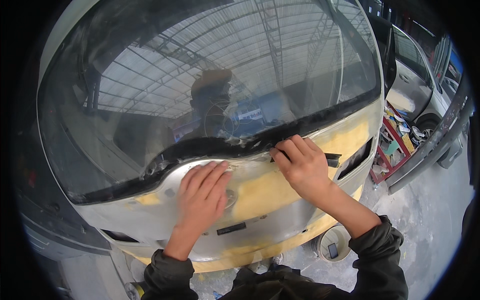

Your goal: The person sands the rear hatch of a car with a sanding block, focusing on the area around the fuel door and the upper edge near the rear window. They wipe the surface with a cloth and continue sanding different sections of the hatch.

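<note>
A car tailgate stands in front of me, its silver lower panel point(165, 187) patched with yellow filler point(272, 190). Above it is the large rear window point(165, 95), edged by a black border point(195, 146). My left hand point(204, 192) lies on the panel just under that border, fingers stretched out and slightly blurred. At the window's lower edge, my right hand point(302, 162) is closed with fingers bent. A dark strip of sandpaper point(333, 160) pokes out from beneath it on the right; the rest is hidden under the hand.
A red cart point(395, 142) with tools and supplies stands to the right, beside a silver car with its door open point(407, 85). A round bucket point(334, 244), with a dark phone-like object in it, is on the floor point(415, 220) below my right forearm.
</note>
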Tool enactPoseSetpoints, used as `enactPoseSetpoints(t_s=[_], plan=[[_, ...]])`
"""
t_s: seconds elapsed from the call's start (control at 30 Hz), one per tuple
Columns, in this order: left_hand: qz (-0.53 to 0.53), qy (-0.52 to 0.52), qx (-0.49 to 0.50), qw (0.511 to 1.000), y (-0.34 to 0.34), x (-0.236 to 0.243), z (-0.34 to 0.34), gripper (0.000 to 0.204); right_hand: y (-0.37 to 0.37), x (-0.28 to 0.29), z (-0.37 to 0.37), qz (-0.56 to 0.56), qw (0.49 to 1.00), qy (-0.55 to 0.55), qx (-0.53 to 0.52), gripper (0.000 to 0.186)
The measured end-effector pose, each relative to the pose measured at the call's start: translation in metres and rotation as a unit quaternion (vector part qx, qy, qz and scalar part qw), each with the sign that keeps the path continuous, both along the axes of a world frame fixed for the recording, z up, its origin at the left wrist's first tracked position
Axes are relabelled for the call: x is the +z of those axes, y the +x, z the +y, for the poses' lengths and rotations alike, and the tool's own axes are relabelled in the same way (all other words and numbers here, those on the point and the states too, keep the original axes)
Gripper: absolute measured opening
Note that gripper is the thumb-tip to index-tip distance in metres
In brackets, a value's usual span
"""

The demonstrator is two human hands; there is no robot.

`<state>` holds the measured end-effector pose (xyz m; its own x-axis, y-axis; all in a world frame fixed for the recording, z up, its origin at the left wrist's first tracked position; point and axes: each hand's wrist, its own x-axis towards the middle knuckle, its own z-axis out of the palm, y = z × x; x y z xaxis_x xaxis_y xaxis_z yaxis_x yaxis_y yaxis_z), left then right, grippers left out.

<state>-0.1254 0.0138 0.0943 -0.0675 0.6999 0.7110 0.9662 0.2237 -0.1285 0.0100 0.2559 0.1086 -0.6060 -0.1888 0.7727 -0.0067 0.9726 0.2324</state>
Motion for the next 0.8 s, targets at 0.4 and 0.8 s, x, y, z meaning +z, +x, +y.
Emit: enactPoseSetpoints(t_s=[0.4, 0.8], plan=[[0.002, 0.011, -0.057, 0.998, -0.043, 0.001, -0.055, 0.037, -0.028, 0.001, -0.068, 0.004, 0.998, -0.053, -0.022, 0.022], [-0.040, 0.086, -0.035, 0.995, -0.067, -0.029, -0.128, 0.036, -0.045, 0.005, -0.104, 0.040, 0.992, -0.096, -0.072, 0.028]])
